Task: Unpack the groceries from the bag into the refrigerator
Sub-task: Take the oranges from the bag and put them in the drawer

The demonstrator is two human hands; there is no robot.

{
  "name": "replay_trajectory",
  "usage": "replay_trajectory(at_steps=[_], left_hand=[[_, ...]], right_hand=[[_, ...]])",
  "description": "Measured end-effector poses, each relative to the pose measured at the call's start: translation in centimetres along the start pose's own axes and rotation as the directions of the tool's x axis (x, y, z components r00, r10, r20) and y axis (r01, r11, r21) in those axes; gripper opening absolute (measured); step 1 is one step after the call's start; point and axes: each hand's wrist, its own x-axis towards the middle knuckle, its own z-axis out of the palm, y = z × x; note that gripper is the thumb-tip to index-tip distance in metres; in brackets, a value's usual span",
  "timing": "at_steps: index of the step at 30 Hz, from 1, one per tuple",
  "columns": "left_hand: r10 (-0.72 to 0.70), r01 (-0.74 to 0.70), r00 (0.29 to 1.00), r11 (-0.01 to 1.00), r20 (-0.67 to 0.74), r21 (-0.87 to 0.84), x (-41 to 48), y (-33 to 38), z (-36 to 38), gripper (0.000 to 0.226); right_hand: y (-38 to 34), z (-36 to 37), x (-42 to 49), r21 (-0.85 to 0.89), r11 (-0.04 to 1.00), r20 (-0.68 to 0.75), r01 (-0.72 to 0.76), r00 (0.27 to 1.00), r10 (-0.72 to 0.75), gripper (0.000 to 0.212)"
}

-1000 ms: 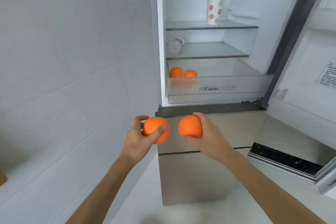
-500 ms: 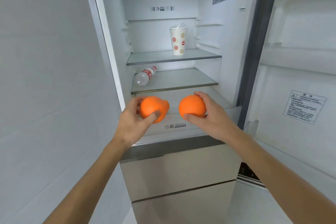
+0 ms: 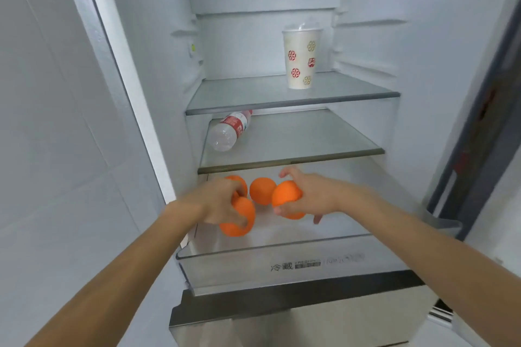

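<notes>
Both of my hands reach into the pulled-out clear drawer (image 3: 282, 265) at the bottom of the open refrigerator. My left hand (image 3: 217, 203) grips an orange (image 3: 239, 222) low over the drawer's left side. My right hand (image 3: 313, 197) holds a second orange (image 3: 284, 200) over the drawer's middle. Two more oranges lie in the drawer behind them: one (image 3: 260, 190) between my hands, another (image 3: 239, 182) mostly hidden behind my left hand. The grocery bag is out of view.
A lidded paper cup (image 3: 301, 60) stands on the upper glass shelf (image 3: 293, 98). A plastic water bottle (image 3: 229, 131) lies on its side on the lower shelf (image 3: 310, 155). A white tiled wall is on the left, the open fridge door (image 3: 485, 110) on the right.
I have come closer to the fridge, and both hands moved forward and down from in front of the drawer into it, each still holding its orange.
</notes>
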Motion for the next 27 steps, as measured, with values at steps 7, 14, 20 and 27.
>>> replay_trajectory(at_steps=[7,14,20,27], left_hand=[[-0.057,0.052,0.995,0.997,0.082,0.057,4.2,-1.5,2.2,0.067],[-0.066,0.064,0.998,0.995,0.019,0.081,5.0,-2.2,2.6,0.071],[-0.093,0.092,0.996,0.985,-0.003,0.143,4.9,-2.2,3.0,0.070],[-0.076,0.074,0.997,0.984,0.009,0.160,4.1,-1.8,2.8,0.074]], right_hand=[[0.8,2.0,4.6,-0.386,0.878,0.246,0.284,0.949,-0.198,0.047],[0.8,2.4,7.7,-0.448,0.777,0.201,0.442,0.897,-0.394,0.065],[0.9,3.4,8.6,-0.585,0.704,0.111,0.402,0.900,-0.422,0.080],[0.6,2.8,7.9,-0.587,0.708,0.171,0.393,0.915,-0.366,0.089]])
